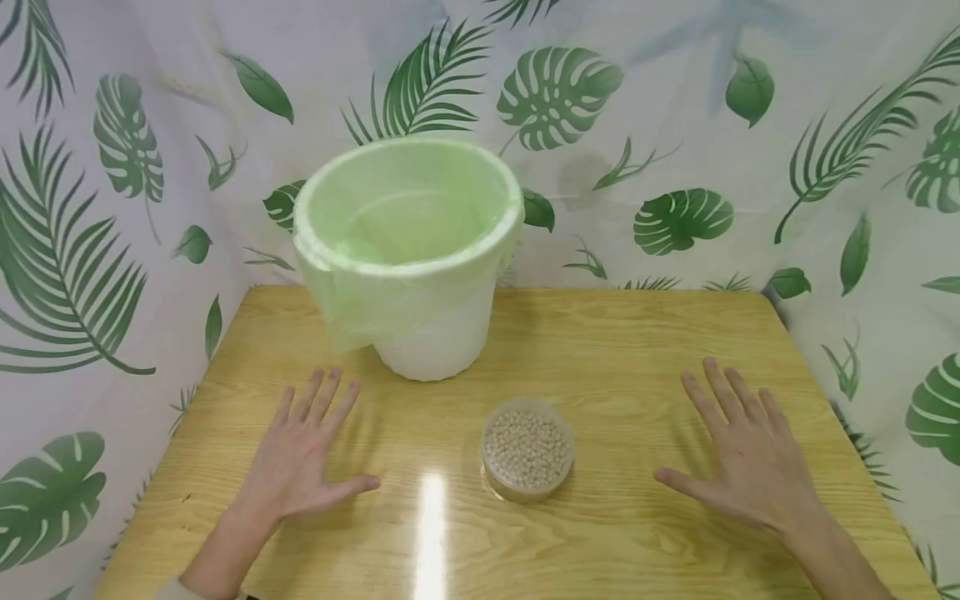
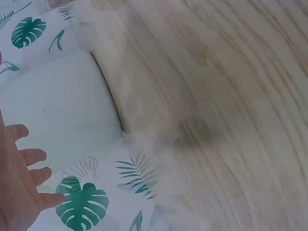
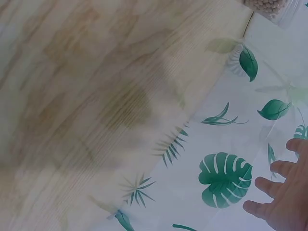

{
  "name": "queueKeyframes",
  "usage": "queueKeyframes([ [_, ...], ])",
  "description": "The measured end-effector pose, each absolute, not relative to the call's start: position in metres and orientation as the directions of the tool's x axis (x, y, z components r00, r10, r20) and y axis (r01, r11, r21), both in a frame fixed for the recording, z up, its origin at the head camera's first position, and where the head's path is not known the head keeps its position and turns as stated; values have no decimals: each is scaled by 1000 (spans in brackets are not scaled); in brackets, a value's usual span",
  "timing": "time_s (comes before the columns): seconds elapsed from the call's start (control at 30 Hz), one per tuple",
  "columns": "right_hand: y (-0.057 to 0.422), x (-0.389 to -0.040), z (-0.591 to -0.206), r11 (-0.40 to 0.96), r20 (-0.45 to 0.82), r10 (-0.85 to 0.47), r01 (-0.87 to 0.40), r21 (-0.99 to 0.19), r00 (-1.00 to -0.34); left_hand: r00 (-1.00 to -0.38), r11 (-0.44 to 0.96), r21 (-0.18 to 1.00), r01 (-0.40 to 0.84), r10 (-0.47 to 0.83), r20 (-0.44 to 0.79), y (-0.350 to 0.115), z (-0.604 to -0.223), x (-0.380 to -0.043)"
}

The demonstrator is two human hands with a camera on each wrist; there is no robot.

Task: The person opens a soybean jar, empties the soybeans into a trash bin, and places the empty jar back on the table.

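My left hand [image 1: 296,458] is spread palm down over the left part of the table, fingers straight and holding nothing. Over the right part, my right hand [image 1: 757,467] is spread the same way, also holding nothing. Between them stands a round clear container [image 1: 527,450] full of small pale beads or beans. Behind it and to the left is a white bucket [image 1: 442,333], lined with a thin pale green bag [image 1: 352,292] that is folded over the rim and hangs down in front. Both hands are apart from the container and the bucket.
The wood-grain table [image 1: 622,350] is bordered at the back and sides by a white leaf-print sheet [image 1: 585,175]. A bright strip of light reflects off the tabletop, left of the container.
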State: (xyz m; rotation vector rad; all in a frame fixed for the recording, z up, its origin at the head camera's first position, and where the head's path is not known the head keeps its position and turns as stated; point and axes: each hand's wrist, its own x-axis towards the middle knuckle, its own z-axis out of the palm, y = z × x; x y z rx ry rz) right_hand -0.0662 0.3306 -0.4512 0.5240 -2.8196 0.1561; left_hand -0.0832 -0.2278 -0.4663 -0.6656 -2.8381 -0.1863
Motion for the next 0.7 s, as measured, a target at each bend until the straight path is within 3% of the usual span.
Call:
queueKeyframes([
  [0.7, 271, -85, -457, 884, 254, -434, -463, -64, -864, -807, 810, 94, 579, 553, 205, -174, -487, -98],
])
